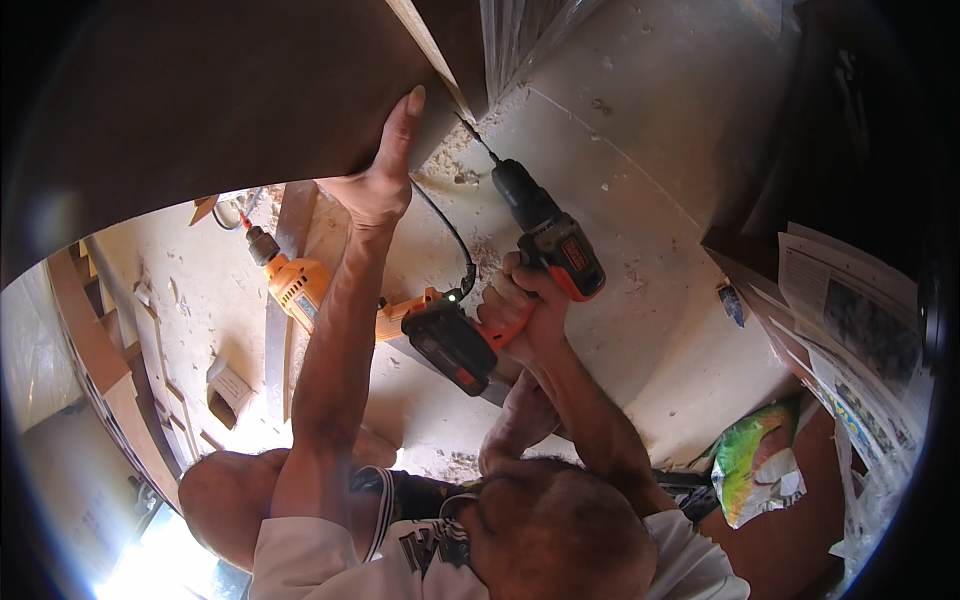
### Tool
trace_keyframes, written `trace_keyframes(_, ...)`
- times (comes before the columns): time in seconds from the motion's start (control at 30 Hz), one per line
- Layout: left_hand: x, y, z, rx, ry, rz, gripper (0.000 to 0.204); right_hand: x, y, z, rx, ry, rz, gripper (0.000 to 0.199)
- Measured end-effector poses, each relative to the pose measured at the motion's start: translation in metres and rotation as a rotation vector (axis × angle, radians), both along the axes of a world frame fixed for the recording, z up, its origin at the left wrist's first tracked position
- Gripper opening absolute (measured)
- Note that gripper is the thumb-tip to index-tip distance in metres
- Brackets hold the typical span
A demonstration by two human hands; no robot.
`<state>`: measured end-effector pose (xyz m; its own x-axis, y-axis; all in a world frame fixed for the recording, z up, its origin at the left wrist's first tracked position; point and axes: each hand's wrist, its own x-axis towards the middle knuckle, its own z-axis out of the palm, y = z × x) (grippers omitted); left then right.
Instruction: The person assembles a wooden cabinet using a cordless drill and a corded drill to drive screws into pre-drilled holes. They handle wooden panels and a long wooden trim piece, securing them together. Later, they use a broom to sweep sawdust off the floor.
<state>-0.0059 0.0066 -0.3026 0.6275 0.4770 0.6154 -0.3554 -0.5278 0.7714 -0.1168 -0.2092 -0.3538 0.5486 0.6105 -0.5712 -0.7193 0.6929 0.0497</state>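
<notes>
My left hand (378,190) grips the lower edge of a large dark board (230,90); its thumb lies along the board's face and its other fingers are hidden behind. In my right hand (525,305) is a black and orange cordless drill (535,215), fingers wrapped round its handle. The drill's thin bit (477,138) points up and left, its tip close to the board's pale narrow edge (437,60). I cannot tell whether the tip touches it. A yellow corded drill (297,288) lies on the floor, partly hidden behind my left forearm.
Sawdust and wood chips litter the pale floor (640,260). Wooden strips (120,375) lie at the left, near a small open carton (230,388). Newspapers (850,300) stand stacked at the right, with a green crumpled packet (755,465) below. Clear plastic sheeting (520,40) hangs at the top.
</notes>
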Motion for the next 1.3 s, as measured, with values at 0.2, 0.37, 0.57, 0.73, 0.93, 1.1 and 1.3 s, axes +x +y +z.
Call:
trace_keyframes(0.2,0.000,-0.002,0.000,-0.025,0.021,0.002,0.020,0.010,0.005,0.001,0.007,-0.013,0.014,0.007)
trace_keyframes(0.37,0.000,-0.003,-0.001,-0.012,0.015,0.007,0.020,0.019,0.007,0.001,0.003,-0.042,0.025,0.008)
trace_keyframes(0.57,-0.005,0.002,0.001,-0.016,0.072,-0.026,0.020,0.025,0.007,0.003,-0.099,-0.062,0.076,0.009)
trace_keyframes(0.73,-0.002,-0.003,0.004,-0.047,0.058,-0.022,0.019,0.020,0.009,-0.006,0.007,-0.040,0.043,0.010)
trace_keyframes(0.93,-0.006,-0.001,0.005,-0.068,0.105,-0.038,0.019,0.023,0.009,0.006,-0.096,-0.034,0.085,0.006)
trace_keyframes(1.1,-0.003,-0.004,0.009,-0.102,0.076,-0.055,0.020,0.018,0.008,-0.006,-0.007,-0.064,0.046,0.008)
trace_keyframes(1.3,-0.008,0.002,0.006,-0.073,0.089,-0.067,0.022,0.022,0.007,0.007,-0.078,-0.003,0.085,0.011)
